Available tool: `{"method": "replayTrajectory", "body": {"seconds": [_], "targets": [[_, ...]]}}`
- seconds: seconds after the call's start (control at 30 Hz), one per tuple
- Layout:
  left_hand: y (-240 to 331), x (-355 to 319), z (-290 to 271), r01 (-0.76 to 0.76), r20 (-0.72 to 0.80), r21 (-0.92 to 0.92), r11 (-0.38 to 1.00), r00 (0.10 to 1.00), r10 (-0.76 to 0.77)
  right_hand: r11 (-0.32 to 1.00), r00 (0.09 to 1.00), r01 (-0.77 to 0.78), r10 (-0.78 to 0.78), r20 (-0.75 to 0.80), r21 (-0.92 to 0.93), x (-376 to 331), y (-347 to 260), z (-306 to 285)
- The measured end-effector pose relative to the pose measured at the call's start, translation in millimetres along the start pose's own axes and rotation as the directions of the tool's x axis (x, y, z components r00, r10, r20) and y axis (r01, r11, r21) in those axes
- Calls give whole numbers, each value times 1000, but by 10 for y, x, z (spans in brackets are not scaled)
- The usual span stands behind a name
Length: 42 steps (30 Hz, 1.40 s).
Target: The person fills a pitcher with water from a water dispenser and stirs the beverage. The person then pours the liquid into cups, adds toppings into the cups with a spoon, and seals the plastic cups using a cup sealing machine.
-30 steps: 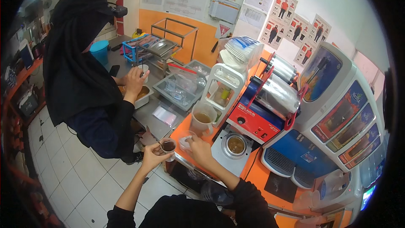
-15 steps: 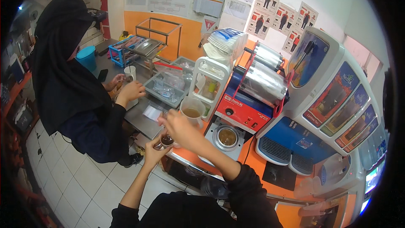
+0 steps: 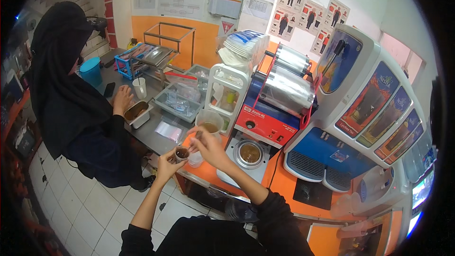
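Note:
A small clear cup with dark brown contents is held in my left hand, over the near edge of the orange counter. My right hand is just right of the cup, in front of a clear jug of brownish liquid that it partly covers. Its fingers are bent together; what they hold, if anything, is too small to make out. Another clear plastic cup sits on the counter close beside the held one, partly hidden.
A red and blue cup sealer stands right of the jug, with a filled cup in its holder. Drink dispensers stand further right. At left, a person works beside a metal pan, a white mug and grey bins.
My right hand has drawn back from above the held cup toward the right, and its fingers have shifted. The other person's hands have come away from the white mug, uncovering the pan.

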<state>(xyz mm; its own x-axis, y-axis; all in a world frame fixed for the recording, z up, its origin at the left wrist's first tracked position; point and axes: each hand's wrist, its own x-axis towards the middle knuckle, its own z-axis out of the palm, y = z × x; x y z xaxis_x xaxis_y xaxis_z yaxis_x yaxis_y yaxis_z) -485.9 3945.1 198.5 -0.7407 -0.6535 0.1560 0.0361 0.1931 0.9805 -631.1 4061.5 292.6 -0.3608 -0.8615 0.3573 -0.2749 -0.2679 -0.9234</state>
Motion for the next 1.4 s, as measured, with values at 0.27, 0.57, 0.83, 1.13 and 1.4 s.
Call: {"method": "replayTrajectory", "body": {"seconds": [0.27, 0.57, 0.83, 1.13, 1.4], "targets": [[239, 128, 8, -155, 66, 644, 749, 987, 148, 952, 917, -38, 154, -368, 304, -188, 322, -353], [229, 273, 27, -221, 207, 818, 531, 975, 85, 966, 815, 51, 107, -569, 255, -436, 336, -481], [199, 324, 16, -291, 270, 829, 478, 956, 112, 976, 758, 119, 28, -652, 181, -688, 239, -456], [227, 335, 12, -342, 321, 860, 378, 940, 120, 991, 772, 89, -134, -621, -103, -1098, 342, -284], [287, 333, 70, -378, 352, 870, 318, 926, 137, 954, 807, 124, -257, -532, -274, -1347, 446, -90]]}}
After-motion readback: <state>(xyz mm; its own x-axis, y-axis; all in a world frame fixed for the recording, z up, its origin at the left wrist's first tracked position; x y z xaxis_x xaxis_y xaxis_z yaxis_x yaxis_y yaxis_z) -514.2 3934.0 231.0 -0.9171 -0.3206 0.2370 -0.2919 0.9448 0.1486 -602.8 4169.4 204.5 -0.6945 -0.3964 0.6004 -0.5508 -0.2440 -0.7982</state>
